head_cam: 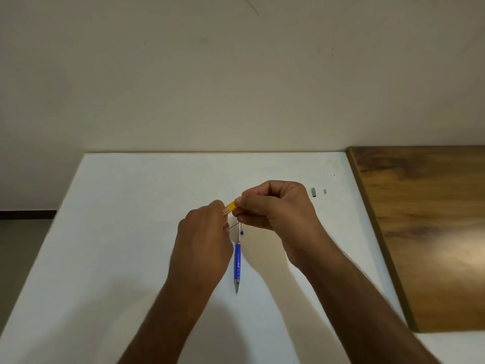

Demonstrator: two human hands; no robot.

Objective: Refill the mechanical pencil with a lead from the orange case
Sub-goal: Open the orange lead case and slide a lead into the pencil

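Observation:
The orange case [231,207] is a small orange-yellow box with a white label, held above the table between both hands. My left hand [204,237] pinches its near end and my right hand [275,206] pinches its far end. A thin dark lead [234,226] shows just below the case, by my left fingers. The mechanical pencil [237,261], with a blue grip and clear barrel, lies on the white table [131,232] under my hands, its tip pointing towards me. Its top end is hidden behind my right hand.
A small grey cap [313,192] and a tiny pale eraser piece [325,191] lie on the table to the right of my right hand. A brown wooden surface [425,232] adjoins the table on the right. A plain wall stands behind.

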